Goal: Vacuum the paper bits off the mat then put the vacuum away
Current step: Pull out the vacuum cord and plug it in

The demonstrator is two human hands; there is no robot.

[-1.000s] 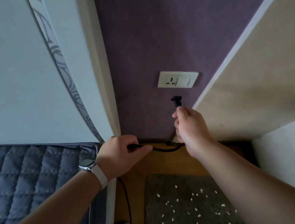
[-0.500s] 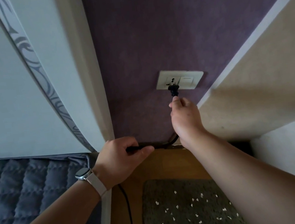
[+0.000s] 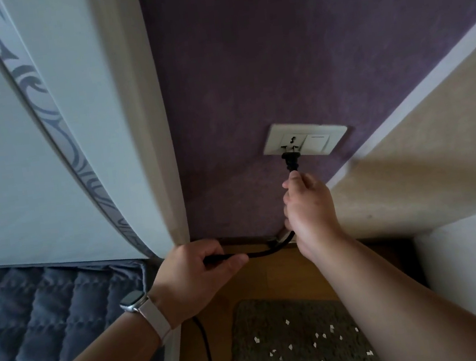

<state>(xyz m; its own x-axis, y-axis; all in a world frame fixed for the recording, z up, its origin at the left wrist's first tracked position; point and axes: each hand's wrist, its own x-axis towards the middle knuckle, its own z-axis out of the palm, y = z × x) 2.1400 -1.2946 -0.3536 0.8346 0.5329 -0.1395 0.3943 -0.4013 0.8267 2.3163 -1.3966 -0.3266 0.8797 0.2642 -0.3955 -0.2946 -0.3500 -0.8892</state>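
Note:
My right hand (image 3: 309,207) pinches the black cord just below the black plug (image 3: 292,161), whose top touches the lower edge of the white wall socket (image 3: 294,140). My left hand (image 3: 194,275) grips the black cord (image 3: 265,251) lower down, near the skirting. The cord runs on down the floor past my left wrist. A grey-green mat (image 3: 298,341) lies on the wooden floor below, strewn with several white paper bits (image 3: 287,322). The vacuum itself is out of view.
A bed with a dark blue quilted cover (image 3: 38,324) fills the lower left, under a white headboard with a grey swirl band (image 3: 42,114). The socket plate sits on a purple wall (image 3: 273,41); a beige wall (image 3: 423,157) closes the right side.
My right hand has raised the plug from below the socket up to its face. The left hand has kept its grip on the cord. The camera tilted slightly.

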